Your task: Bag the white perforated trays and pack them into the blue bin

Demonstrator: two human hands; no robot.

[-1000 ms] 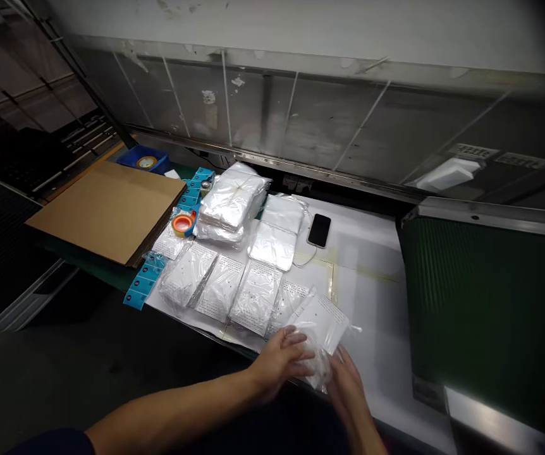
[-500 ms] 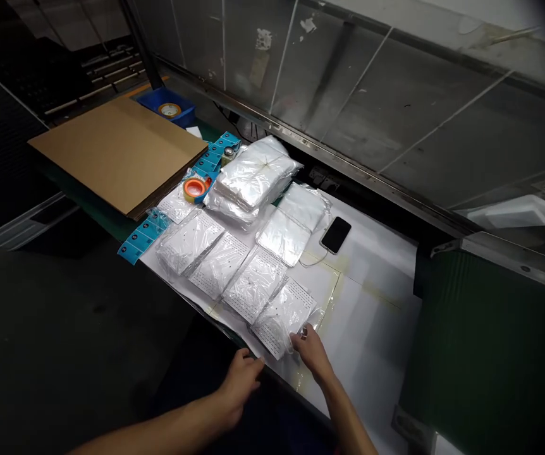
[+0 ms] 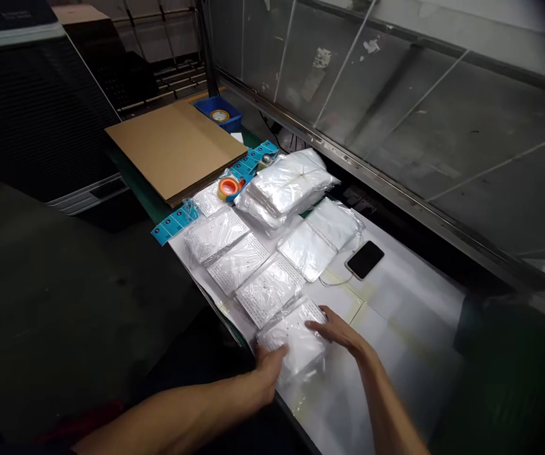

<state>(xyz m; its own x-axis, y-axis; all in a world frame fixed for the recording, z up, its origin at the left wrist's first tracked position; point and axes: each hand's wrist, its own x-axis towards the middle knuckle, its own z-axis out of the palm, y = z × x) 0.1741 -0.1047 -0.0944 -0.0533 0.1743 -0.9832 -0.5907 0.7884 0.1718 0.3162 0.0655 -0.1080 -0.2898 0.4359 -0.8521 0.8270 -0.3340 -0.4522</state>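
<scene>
A white packet in a clear plastic bag, with rows of dark marks along its edge, lies at the near end of a row of similar bagged packets. My left hand grips its front left edge, the thumb on top and the other fingers hidden underneath. On the right side of the same packet, my right hand has its thumb on top and fingers round the far corner. The packet's near end is blurred and looks slightly raised.
Behind the row lie a stack of shiny plastic bags, flat bags and a phone on a cable. Farther left are orange tape, blue label strips, cardboard sheets and a blue bin. A metal rail runs behind.
My left hand has come up from the table edge and taken hold of the near packet. My right hand has moved up along its right side. The camera view has turned left.
</scene>
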